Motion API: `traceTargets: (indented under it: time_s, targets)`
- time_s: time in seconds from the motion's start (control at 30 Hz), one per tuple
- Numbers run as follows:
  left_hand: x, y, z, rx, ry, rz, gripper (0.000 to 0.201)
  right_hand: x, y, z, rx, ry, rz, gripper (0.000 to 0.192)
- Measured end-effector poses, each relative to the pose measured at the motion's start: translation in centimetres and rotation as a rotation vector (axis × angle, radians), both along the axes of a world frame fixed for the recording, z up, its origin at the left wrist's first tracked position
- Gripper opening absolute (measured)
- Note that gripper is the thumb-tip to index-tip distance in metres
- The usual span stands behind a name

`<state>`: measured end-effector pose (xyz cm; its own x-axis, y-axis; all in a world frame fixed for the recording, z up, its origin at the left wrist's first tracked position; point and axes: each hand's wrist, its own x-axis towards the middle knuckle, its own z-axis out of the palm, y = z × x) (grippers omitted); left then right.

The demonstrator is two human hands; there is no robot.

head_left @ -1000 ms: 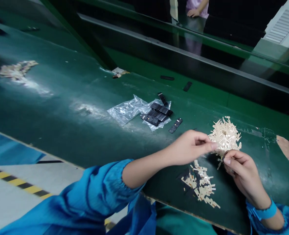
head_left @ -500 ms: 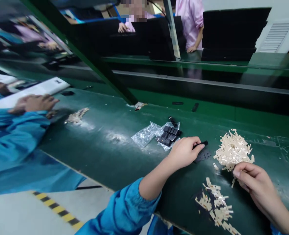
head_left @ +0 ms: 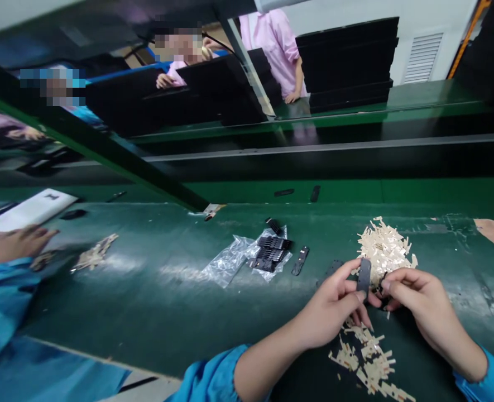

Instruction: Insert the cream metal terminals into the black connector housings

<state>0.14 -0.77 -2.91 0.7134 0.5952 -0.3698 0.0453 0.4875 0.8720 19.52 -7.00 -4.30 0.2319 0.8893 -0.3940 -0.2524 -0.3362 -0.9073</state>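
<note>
The left hand [head_left: 334, 307] pinches a black plastic piece [head_left: 364, 276] upright above the counter [head_left: 154, 290]; the right hand's [head_left: 414, 301] grip closes beside it, near the pale parts heap [head_left: 384, 245].

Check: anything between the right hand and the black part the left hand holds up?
Nothing visible. The left hand pinches the black part upright; the right hand sits just beside it, fingertips close. The pale clip pile lies behind, not between.

Matt black plastic part [head_left: 364, 275]
</note>
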Motion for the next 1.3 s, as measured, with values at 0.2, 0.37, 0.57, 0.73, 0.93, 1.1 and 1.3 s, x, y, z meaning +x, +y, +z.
traceTargets:
  time_s: [0.2, 0.37, 0.57, 0.73, 0.93, 1.1, 1.3]
  targets:
    - [-0.1, -1.5, -0.1, 0.007, 0.0, -0.018, 0.063, -0.3, 0.0, 0.5, -0.012, 0.033, 0.01, 0.02]
    - [-0.3, -2.0, 0.0, 0.053, 0.023, -0.021, 0.059, -0.5, 0.1, 1.2, -0.035, 0.036, 0.021, 0.017]
    - [-0.3, -2.0, 0.1, 0.068, 0.046, -0.04, 0.06, -0.5, 0.1, 1.4, -0.068, 0.039, 0.005, 0.018]
    - [-0.2, -2.0, 0.0, 0.102, 0.077, -0.039, 0.062, -0.6, 0.2, 1.4, -0.062, 0.043, 0.001, 0.018]
    - [-0.1, -2.1, -0.2, 0.126, 0.095, -0.061, 0.063, -0.6, 0.1, 1.1, -0.042, 0.044, 0.031, 0.017]
    - [-0.2, -2.3, -0.3, 0.141, 0.094, -0.058, 0.062, -0.6, 0.1, 1.2, -0.048, 0.021, 0.039, 0.019]
    - [-0.3, -2.2, -0.1, 0.161, 0.088, -0.079, 0.059, -0.7, 0.1, 1.4, -0.042, 0.01, 0.03, 0.02]
